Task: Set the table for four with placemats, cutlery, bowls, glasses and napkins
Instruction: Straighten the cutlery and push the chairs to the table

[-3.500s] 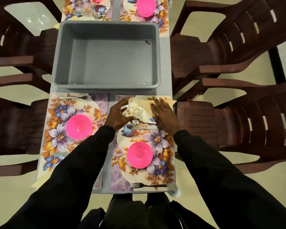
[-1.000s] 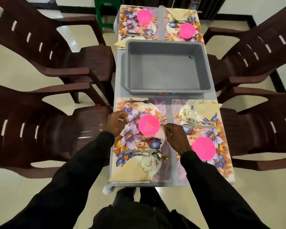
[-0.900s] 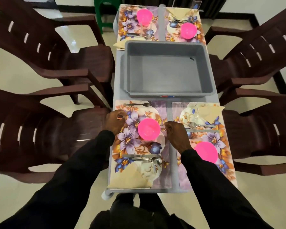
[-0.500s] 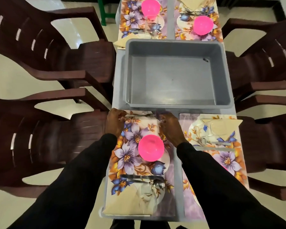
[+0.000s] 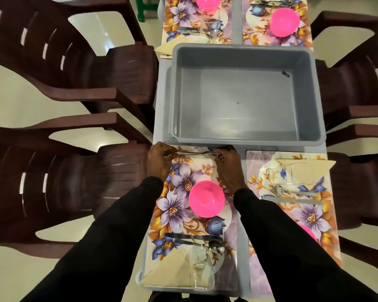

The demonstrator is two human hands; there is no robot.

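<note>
Head view: squaring the fork point(image 5: 196, 153) on placemat point(image 5: 175, 209).
Left hand point(image 5: 159, 163) and right hand point(image 5: 228, 165) each pinch an end (keep it parallel, nudge gently).

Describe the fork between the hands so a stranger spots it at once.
Find the big grey tub mid-table, then the floral placemat at its near left side. The fork lies crosswise on that mat's far edge, beside the tub, left hand and right hand holding its ends; the knife and spoon lie together at the mat's near end.
</note>
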